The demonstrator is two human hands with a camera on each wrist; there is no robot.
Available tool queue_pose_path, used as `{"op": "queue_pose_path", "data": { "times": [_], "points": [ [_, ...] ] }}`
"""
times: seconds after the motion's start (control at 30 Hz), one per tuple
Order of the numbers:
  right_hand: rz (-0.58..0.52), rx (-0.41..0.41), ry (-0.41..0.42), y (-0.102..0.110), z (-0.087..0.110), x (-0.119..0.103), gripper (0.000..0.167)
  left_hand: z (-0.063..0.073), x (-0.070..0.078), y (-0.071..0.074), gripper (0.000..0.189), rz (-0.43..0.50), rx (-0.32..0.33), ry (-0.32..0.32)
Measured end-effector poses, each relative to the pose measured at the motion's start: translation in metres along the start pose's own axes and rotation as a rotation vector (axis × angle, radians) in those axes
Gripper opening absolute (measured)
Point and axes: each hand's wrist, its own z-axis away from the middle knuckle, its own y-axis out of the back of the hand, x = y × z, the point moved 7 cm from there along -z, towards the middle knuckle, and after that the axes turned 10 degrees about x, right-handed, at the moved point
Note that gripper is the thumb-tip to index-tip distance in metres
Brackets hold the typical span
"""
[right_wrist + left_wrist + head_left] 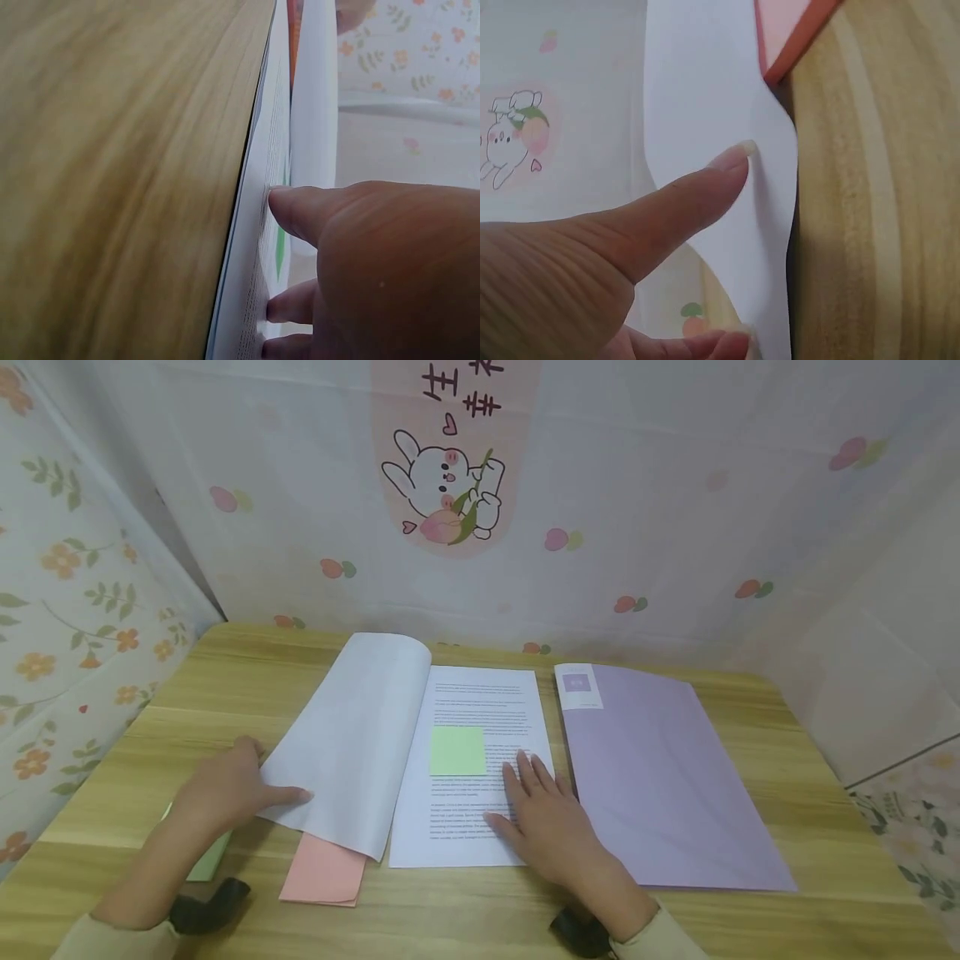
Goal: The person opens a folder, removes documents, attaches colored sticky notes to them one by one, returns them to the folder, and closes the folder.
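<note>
A white sheet (348,735), blank on the side that shows, is turned over to the left of a printed page (457,827). At its lower left corner my left hand (232,789) holds it, thumb (705,187) on top and other fingers at its edge. The sheet bends near the thumb in the left wrist view. My right hand (551,822) rests with spread fingers on the lower right of the printed page. Beside those fingers a light green sticky note (457,751) lies on the text.
To the right lies a purple folder (667,785) with a white label (582,687). Pink sticky notes (322,875) stick out from under the turned sheet. A green pad (210,858) is partly hidden by my left wrist. A patterned cloth (637,510) hangs behind the wooden table (435,918).
</note>
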Motion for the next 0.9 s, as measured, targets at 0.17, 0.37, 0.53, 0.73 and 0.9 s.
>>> {"op": "queue_pose_path", "data": {
  "times": [0.17,0.37,0.53,0.73,0.9],
  "points": [
    [0.009,-0.007,0.004,-0.001,-0.001,-0.002,0.072,0.0,-0.002,0.001,0.089,0.018,0.022,-0.012],
    [0.018,-0.003,-0.001,0.0,0.0,-0.001,0.072,0.0,0.003,0.003,0.085,0.039,0.01,0.008],
    [0.006,0.0,-0.005,0.0,0.001,0.0,0.072,-0.001,0.006,0.002,0.09,0.061,-0.046,0.031],
    [0.003,0.001,-0.002,0.0,0.001,0.0,0.072,-0.005,0.0,-0.001,0.081,0.142,-0.053,0.007],
    [0.005,0.002,-0.002,-0.001,0.001,0.0,0.072,-0.01,-0.005,0.005,0.062,0.245,-0.025,0.002]
  ]
}}
